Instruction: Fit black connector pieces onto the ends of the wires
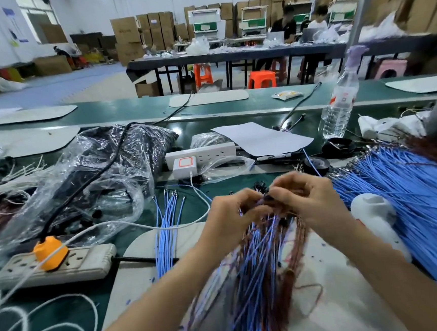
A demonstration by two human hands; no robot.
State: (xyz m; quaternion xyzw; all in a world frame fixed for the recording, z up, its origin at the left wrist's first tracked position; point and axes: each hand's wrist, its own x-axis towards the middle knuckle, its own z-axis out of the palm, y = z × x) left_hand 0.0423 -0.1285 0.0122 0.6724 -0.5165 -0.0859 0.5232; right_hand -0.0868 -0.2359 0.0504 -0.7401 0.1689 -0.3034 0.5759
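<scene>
The left hand (pixel 232 214) and right hand (pixel 302 200) are bare, as are both slender forearms.

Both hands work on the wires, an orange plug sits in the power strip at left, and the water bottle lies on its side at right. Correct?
No. The head view shows the bottle standing upright, not lying on its side. The left hand and right hand do work on the wires, and the orange plug sits in the strip.

Bench: green-topped workbench (pixel 189 205) | near: pale rounded mat (pixel 132 278), grey power strip (pixel 88 261) | mid: white sheet of paper (pixel 265 140), possibly a black tape roll (pixel 317 164) | right: clear plastic water bottle (pixel 339 107) upright, heap of blue insulated wires (pixel 413 201)
</scene>
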